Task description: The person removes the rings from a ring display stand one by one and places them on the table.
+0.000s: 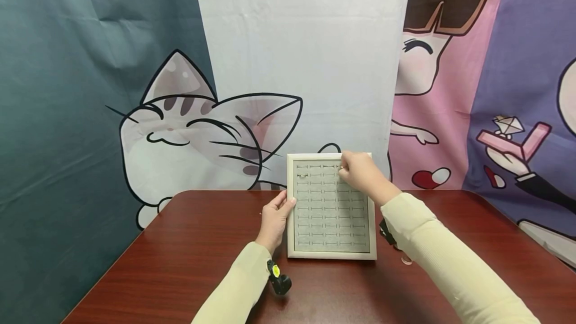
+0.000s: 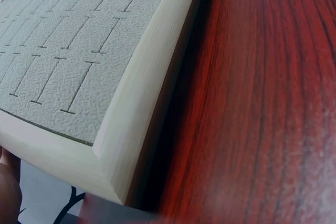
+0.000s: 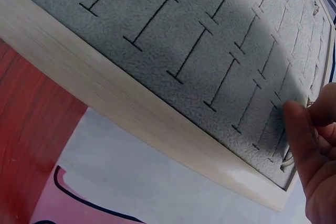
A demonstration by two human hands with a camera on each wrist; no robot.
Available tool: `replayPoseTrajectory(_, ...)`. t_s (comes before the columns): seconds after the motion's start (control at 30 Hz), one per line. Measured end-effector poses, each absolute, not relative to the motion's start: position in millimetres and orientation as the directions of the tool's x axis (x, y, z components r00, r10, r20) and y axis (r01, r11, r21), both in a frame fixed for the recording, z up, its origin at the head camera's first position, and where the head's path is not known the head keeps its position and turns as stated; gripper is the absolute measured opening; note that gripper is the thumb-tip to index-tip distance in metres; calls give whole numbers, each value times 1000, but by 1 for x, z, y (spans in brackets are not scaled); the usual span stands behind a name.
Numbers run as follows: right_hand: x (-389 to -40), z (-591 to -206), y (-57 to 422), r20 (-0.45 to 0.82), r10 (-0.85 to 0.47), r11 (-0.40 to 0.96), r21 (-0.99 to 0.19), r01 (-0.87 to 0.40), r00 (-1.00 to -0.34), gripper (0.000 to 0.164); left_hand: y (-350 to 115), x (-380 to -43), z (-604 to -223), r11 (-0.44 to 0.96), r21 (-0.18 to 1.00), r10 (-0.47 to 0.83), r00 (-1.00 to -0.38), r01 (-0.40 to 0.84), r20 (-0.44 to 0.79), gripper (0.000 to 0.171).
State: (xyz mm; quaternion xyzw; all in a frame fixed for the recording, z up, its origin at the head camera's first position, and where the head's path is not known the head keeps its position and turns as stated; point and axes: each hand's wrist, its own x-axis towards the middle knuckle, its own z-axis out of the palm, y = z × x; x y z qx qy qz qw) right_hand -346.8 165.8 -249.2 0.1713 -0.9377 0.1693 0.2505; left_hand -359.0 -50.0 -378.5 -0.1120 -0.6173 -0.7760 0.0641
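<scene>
At the left we see the left grip (image 1: pixel 273 216) curled round the side of the display board (image 1: pixel 332 255), its thumb on the pale frame, so the board lies just to the right of it, held upright with its slotted grey face toward us. Near the upper left of that face, a small ring (image 1: pixel 302 176) sits in a slot of the second row. Further right, at the top of the board, the right grip (image 1: pixel 360 171) is drawn tight, thumb and forefinger pinching a second ring (image 3: pixel 310 100) that they partly hide; most of the board lies below and to the left of it. The reddish-brown surface (image 1: pixel 180 244) spreads below, its dark grain plain to us in the left wrist view. Behind it hangs a printed backdrop (image 1: pixel 297 39), where from left to right we find dark teal, a smiling striped cat (image 1: pixel 162 169), white, a pink strip, then purple with a drawn pink box (image 1: pixel 501 142)
</scene>
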Motion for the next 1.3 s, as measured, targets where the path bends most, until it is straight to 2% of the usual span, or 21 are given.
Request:
replayPoseTrajectory(0.3,-349,-249,171,483,-218,868,-300,-394,-848,8,-49,-359,-379,-245,939,28,-967,240,254,48)
replayPoseTrajectory(0.67,-346,-251,183,499,-123,779,-488,-395,-858,6,-48,-360,-378,-253,939,32,-968,234,250,48)
replayPoseTrajectory(1.07,-336,-267,201,514,-86,747,-534,-397,-853,8,-50,-358,-380,-245,943,36,-970,226,242,50)
replayPoseTrajectory(1.3,-327,-281,211,480,-61,729,-577,-367,-875,12,-50,-358,-379,-240,943,40,-968,231,247,49)
